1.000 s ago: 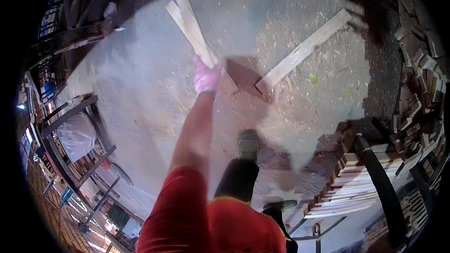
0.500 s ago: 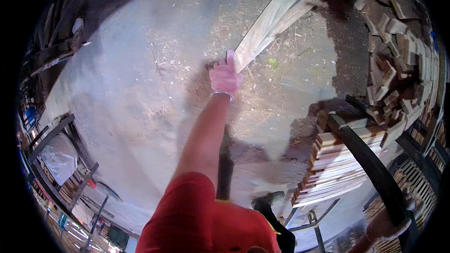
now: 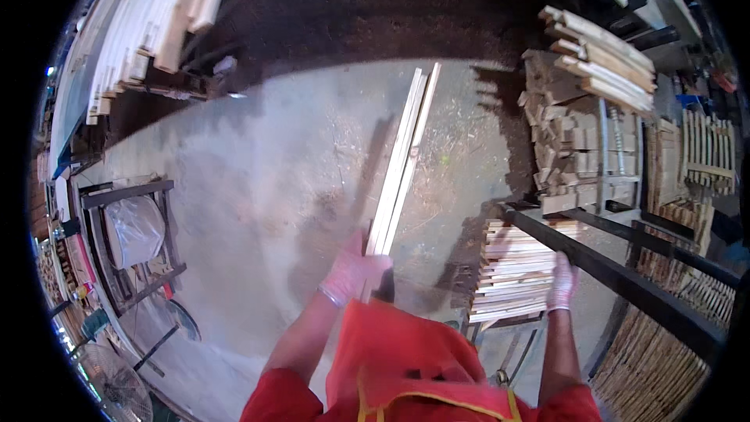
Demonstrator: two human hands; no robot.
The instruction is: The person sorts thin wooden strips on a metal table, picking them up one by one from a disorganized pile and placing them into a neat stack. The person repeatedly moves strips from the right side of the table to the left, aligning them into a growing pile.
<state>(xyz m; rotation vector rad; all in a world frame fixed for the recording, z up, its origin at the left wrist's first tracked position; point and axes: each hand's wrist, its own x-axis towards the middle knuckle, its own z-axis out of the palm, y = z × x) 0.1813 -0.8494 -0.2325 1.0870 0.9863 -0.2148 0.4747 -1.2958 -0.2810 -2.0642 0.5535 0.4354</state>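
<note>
My left hand, in a thin pale glove, is closed around the near end of a few long, narrow wooden slats. The slats point away from me above the concrete floor, their far ends slightly fanned apart. At my right, my gloved right hand is closed on the near edge of a dark beam; its fingertips are partly hidden there. Just left of that hand lies a neat stack of pale slats on a metal stand.
Short wood offcuts are piled at the right, with longer boards beyond them. More boards jut in at the far left. A dark frame holding a plastic-covered thing and a fan stand at left. Wood chips litter the floor.
My left hand has lifted the slats off the floor and drawn them back toward my body. My view has risen, and my right hand now shows more fully by the beam.
</note>
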